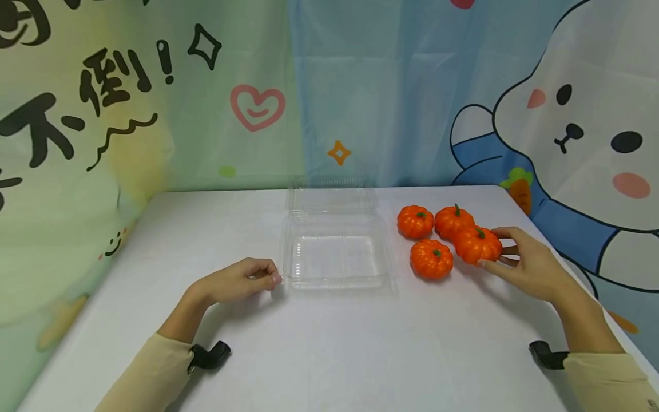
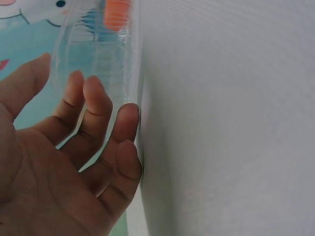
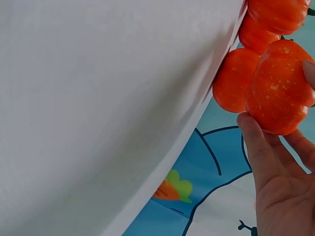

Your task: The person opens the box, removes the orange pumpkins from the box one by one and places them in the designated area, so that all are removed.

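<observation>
My right hand (image 1: 535,266) holds a small orange toy pumpkin (image 1: 477,247) with a green stem, thumb on the near side and fingers round the right. In the right wrist view this pumpkin (image 3: 279,91) stands out from the table, overlapping another pumpkin (image 3: 236,81) behind it. A clear plastic clamshell box (image 1: 337,281) lies with its lid (image 1: 332,200) raised at the back. At its front left corner is my left hand (image 1: 237,281), fingers loosely bent and holding nothing. The left wrist view shows those fingertips (image 2: 129,115) right by the box wall (image 2: 98,59).
Three more pumpkins sit right of the box: one at the back left (image 1: 415,222), one at the back right (image 1: 453,220), one in front (image 1: 431,260). The white table (image 1: 360,349) ends at a printed curtain (image 1: 360,103) behind and on both sides.
</observation>
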`<state>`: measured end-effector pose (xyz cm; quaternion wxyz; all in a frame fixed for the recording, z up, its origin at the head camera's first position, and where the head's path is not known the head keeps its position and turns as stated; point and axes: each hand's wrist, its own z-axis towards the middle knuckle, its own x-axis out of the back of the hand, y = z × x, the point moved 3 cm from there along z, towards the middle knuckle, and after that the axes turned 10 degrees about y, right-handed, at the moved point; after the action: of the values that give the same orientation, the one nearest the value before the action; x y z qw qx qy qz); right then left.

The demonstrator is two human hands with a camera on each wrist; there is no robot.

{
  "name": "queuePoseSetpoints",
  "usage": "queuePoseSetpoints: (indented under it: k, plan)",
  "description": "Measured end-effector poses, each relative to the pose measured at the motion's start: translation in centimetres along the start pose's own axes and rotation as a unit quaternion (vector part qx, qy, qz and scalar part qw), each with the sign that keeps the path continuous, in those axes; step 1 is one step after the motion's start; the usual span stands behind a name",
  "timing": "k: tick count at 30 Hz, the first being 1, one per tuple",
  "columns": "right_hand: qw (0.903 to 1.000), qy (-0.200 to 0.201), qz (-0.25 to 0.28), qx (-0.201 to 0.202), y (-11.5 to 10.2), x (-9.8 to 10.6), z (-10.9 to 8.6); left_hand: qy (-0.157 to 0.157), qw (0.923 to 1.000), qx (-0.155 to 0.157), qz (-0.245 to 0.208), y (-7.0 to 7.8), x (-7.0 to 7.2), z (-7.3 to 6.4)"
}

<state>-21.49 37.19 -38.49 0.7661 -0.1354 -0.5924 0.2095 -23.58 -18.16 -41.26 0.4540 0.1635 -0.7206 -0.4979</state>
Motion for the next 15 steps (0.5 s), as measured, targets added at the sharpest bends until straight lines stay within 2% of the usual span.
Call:
queuePoseSetpoints:
  k: [7,15]
  plan:
    - [1.0,-0.001,-0.005,0.002,0.19,0.08,-0.13,0.0,1.0,0.003,-0.002,0.28,0.04,0.01]
    - [0.9996,-0.029,0.007,0.0,0.17,-0.05,-0.57,-0.003,1.0,0.003,-0.006,0.35,-0.09,-0.06]
